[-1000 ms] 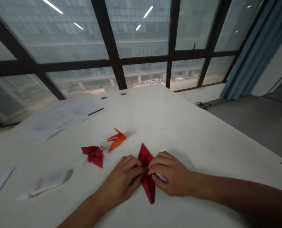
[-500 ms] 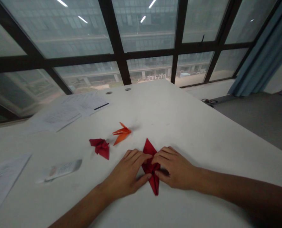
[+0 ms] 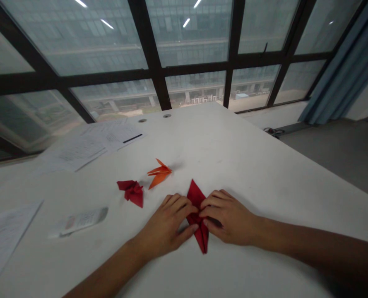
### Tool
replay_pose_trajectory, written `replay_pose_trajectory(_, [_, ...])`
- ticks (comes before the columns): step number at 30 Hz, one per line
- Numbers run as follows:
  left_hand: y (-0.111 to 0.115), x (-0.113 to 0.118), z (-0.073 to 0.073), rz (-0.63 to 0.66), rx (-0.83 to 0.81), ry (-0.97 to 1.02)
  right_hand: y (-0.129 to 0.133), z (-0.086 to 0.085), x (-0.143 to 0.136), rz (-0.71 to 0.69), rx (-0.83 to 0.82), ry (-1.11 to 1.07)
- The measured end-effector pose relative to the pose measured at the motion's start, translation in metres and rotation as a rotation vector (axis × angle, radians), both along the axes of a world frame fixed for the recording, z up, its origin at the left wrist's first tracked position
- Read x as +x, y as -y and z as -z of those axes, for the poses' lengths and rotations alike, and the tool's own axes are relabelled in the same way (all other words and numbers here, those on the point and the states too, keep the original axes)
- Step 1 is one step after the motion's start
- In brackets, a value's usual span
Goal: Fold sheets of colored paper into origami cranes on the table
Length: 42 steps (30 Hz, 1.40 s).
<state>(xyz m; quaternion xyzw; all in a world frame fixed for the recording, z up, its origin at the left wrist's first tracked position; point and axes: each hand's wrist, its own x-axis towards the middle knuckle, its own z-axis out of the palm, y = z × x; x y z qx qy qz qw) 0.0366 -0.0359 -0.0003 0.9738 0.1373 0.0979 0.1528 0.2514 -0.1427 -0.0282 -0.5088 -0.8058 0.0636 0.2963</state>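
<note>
A red folded paper [image 3: 201,239], long and pointed at both ends, lies on the white table [image 3: 248,165] in front of me. On its left side my left hand [image 3: 171,225] is closed, fingertips and thumb on the paper near its middle. From the right my right hand [image 3: 229,217] is closed on it too, its fingers curled and its thumb against the lower half. The fingers hide part of the paper's centre. Farther off to the left sit a red origami piece [image 3: 133,193] and an orange origami crane [image 3: 159,174].
A white packet or tube [image 3: 84,221] lies at the left. Printed sheets [image 3: 81,149] spread toward the window, and another sheet [image 3: 6,236] is at the left edge. The table's right edge slopes down to the grey floor. A blue curtain [image 3: 339,78] hangs at the right.
Almost nothing differs. Both hands stay on the red paper with only a slight shift of the fingers, and the view has tilted a little.
</note>
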Motion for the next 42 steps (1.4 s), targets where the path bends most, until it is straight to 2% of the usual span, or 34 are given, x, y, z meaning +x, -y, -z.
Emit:
replay_pose_trajectory(4, [0.0,0.001,-0.001,0.003,0.009,0.002,-0.001,-0.001,0.001,0.003,-0.048,-0.053])
replay_pose_trajectory(10, [0.001,0.001,-0.001,0.001,0.011,0.0,-0.007,-0.002,0.003,0.131,-0.053,-0.228])
replay_pose_trajectory(17, [0.004,0.002,-0.001,-0.011,0.097,-0.007,-0.003,-0.001,0.001,0.165,-0.062,-0.113])
replay_pose_trajectory(21, [0.002,0.004,0.008,-0.072,0.149,0.028,0.0,-0.008,0.0,0.207,-0.054,-0.098])
replay_pose_trajectory(26, [-0.003,0.002,0.02,-0.149,0.103,0.135,0.001,-0.01,-0.001,0.197,-0.064,-0.071])
replay_pose_trajectory(31, [-0.008,-0.002,0.019,-0.133,0.046,0.168,0.001,-0.009,-0.001,0.152,-0.135,-0.061])
replay_pose_trajectory(35, [-0.006,-0.001,0.016,-0.191,0.005,0.183,0.0,-0.009,-0.001,0.16,-0.114,-0.06])
replay_pose_trajectory(42, [-0.005,-0.001,0.023,-0.3,0.117,0.163,0.0,-0.007,-0.001,0.15,-0.145,-0.021])
